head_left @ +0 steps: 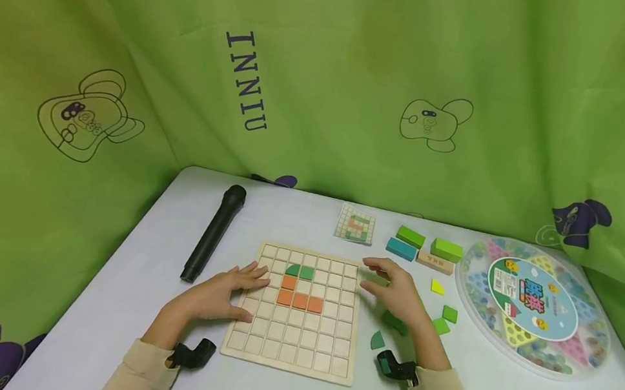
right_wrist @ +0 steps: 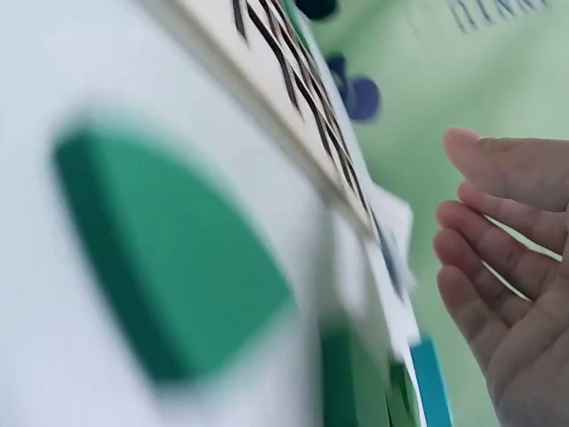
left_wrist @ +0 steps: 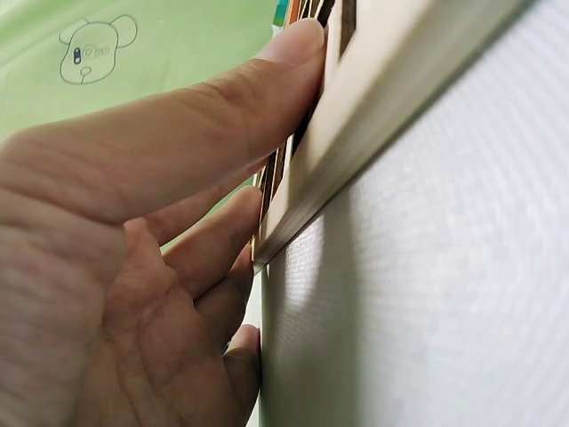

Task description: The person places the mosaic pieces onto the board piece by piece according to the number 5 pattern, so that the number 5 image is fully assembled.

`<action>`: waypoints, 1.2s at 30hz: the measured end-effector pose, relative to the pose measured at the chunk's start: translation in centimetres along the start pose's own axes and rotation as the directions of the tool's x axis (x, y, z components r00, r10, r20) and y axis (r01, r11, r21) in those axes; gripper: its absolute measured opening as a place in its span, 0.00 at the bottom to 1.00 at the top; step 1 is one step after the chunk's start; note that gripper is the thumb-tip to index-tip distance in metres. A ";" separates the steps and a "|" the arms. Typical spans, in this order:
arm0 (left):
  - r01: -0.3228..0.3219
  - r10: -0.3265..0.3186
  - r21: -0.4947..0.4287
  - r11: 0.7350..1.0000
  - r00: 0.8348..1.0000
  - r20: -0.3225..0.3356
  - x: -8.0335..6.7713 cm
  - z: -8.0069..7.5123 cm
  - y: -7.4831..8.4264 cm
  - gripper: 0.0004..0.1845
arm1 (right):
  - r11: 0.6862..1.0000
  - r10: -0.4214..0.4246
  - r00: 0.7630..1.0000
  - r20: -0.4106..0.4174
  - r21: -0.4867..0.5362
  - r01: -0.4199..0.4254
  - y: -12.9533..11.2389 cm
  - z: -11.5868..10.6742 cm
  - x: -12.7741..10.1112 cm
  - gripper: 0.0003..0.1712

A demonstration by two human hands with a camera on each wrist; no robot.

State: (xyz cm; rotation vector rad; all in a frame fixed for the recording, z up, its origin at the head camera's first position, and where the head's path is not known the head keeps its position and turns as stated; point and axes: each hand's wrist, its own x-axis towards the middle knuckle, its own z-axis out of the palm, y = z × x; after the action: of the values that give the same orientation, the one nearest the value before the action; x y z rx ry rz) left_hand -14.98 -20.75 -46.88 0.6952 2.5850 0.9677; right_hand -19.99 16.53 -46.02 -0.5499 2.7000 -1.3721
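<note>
The left hand (head_left: 216, 294) rests on the left edge of the board (head_left: 325, 343). Its thumb and fingers are spread apart, and the thumb tip touches the wood. The board lies flat, just under and to the right of these fingers. The right hand (head_left: 398, 296) is up in the air by the board's far right corner. Its fingers bend a little, with the thumb apart from them.

Two green tiles (head_left: 307, 273) and four orange tiles (head_left: 301, 300) sit in the board's squares, between the left fingers and the right fingers. A green fan tile (head_left: 378, 340) is on the table, nearer the person than the right fingers. A yellow tile (head_left: 438, 286) is to their right.

The card (head_left: 346, 233) is past the right fingers, a bit left. Four blocks (head_left: 410, 237) are past them, to the right. The round box (head_left: 563, 343) is farther right. The mic (head_left: 216, 230) is left of the left fingers.
</note>
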 end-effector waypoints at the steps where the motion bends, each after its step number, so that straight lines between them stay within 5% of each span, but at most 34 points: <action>1: -0.001 0.001 0.000 1.000 1.000 0.001 0.0 0.0 0.0 0.40 | 1.000 0.005 1.000 -0.007 -0.005 -0.005 0.5 -0.5 -0.4 0.28; 11: -0.012 0.012 0.009 1.000 1.000 -0.006 0.0 0.0 0.0 0.40 | 0.996 0.075 0.997 -0.026 -0.053 -0.077 4.0 -3.7 -2.2 0.26; 26: -0.047 0.047 0.011 0.999 0.999 -0.012 0.0 -0.1 0.0 0.40 | 0.982 0.015 0.999 -0.033 -0.186 -0.021 5.0 -3.3 -2.1 0.17; 36: -0.031 0.031 0.011 0.999 1.000 0.000 0.1 0.0 -0.1 0.40 | 0.980 0.101 0.992 -0.080 -0.166 -0.113 4.9 -3.3 -2.2 0.18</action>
State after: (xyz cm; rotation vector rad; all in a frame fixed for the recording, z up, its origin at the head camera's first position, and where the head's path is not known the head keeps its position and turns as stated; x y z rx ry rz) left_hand -15.08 -20.80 -46.94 0.7402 2.5887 0.9638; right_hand -20.08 22.48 -48.12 -0.3655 2.8750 -1.1651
